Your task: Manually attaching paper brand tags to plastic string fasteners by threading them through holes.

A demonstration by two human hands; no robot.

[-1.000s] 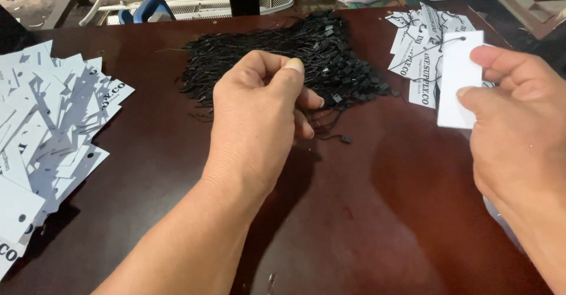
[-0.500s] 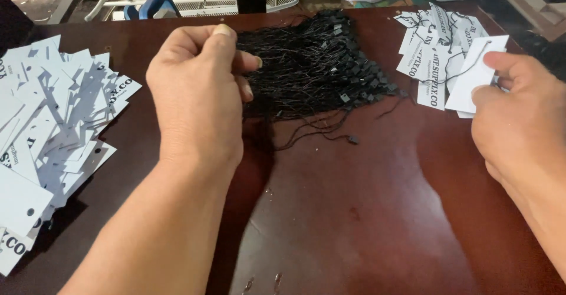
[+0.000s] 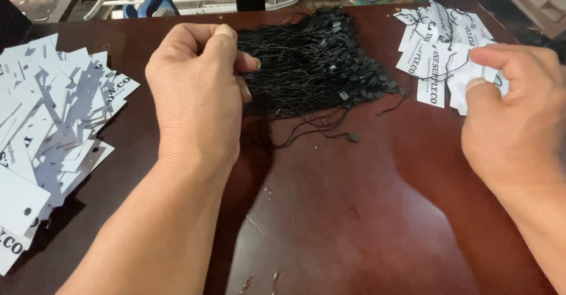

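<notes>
Black strings (image 3: 312,65) lay heaped at the far middle of the brown table (image 3: 365,212), both hands at work beside them.

The left hand (image 3: 197,91) was curled at the heap's left edge, thumb and forefinger pinched narrow on strands, which ran mostly left to right with their small black clasps towards the right. The right hand (image 3: 513,118) held a white tag (image 3: 471,79) between thumb and forefinger, over the small pile of tags (image 3: 433,41) at the far right. A bigger spread of white tags (image 3: 47,124) covered the table's left side.
</notes>
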